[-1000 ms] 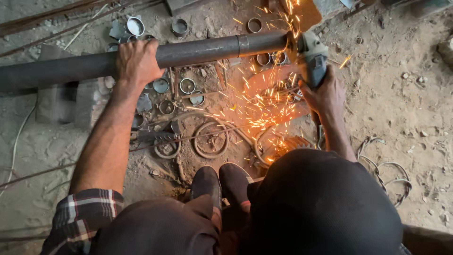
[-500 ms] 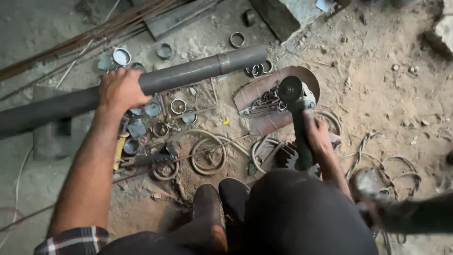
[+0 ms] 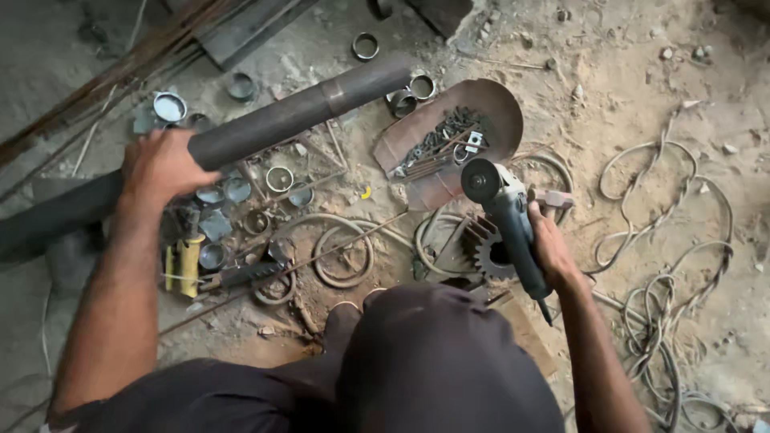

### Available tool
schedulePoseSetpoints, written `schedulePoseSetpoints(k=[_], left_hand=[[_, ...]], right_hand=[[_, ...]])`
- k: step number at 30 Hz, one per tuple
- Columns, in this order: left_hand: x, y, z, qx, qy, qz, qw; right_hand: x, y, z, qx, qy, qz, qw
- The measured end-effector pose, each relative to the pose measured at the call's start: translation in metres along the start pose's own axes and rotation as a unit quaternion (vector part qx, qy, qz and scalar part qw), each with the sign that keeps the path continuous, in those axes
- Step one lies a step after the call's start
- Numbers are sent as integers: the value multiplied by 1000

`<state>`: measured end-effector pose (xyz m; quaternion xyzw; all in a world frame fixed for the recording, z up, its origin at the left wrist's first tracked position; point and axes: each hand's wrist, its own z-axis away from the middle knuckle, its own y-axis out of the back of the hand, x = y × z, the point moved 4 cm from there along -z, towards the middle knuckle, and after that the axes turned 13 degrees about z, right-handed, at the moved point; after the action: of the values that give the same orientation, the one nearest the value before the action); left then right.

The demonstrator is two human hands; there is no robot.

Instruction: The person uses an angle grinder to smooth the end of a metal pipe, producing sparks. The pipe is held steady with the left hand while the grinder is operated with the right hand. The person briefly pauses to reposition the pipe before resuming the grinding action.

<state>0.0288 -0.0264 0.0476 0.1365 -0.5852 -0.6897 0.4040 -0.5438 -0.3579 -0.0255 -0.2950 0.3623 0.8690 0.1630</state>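
two hands are at work over a dirt floor [image 3: 658, 72]. the left hand [image 3: 160, 164] has its grip wrapped over a long dark steel pipe [image 3: 281, 120], holding it at about the 9 o'clock side of the view; the pipe runs tilted from 8 o'clock up toward 1 o'clock, its free end near the top centre. the right hand [image 3: 549, 252] has its grip closed around the body of an angle grinder [image 3: 505, 212] at about 4 o'clock, disc end pointing to 12 o'clock — well apart from the pipe. just above the disc lies a rusty shovel blade [image 3: 497, 104] carrying small dark screws and bits. short cut metal rings [image 3: 279, 178] lie scattered under and beside the pipe. a toothed gear [image 3: 489, 252] sits on the floor just left of the grinder — a tangled cable [image 3: 666, 297] lies at 3 to 5 o'clock.
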Motion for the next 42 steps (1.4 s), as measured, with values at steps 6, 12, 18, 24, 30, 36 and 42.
schedulePoseSetpoints(k=[6, 12, 18, 24, 30, 36, 42], left_hand=[[-28, -13, -13, 12, -23, -79, 997], [-27, -30, -23, -7, -102, 107, 989], [-10, 4, 0, 25, -14, -38, 999], [10, 14, 8, 6, 9, -18, 1000], [6, 10, 7, 8, 16, -11, 1000], [6, 9, 8, 15, 7, -19, 1000], [6, 9, 7, 3, 24, -11, 1000]], right_hand=[[3, 9, -8, 72, -42, 167, 982], [-30, 18, -29, 78, 20, 150, 985], [-51, 7, -70, 49, -19, 67, 996], [-54, 10, -85, -64, -126, 15, 990], [-64, 17, -96, -92, -121, 193, 969], [-63, 26, -95, 1, -67, 366, 928], [-65, 25, -99, -11, 15, 419, 908]])
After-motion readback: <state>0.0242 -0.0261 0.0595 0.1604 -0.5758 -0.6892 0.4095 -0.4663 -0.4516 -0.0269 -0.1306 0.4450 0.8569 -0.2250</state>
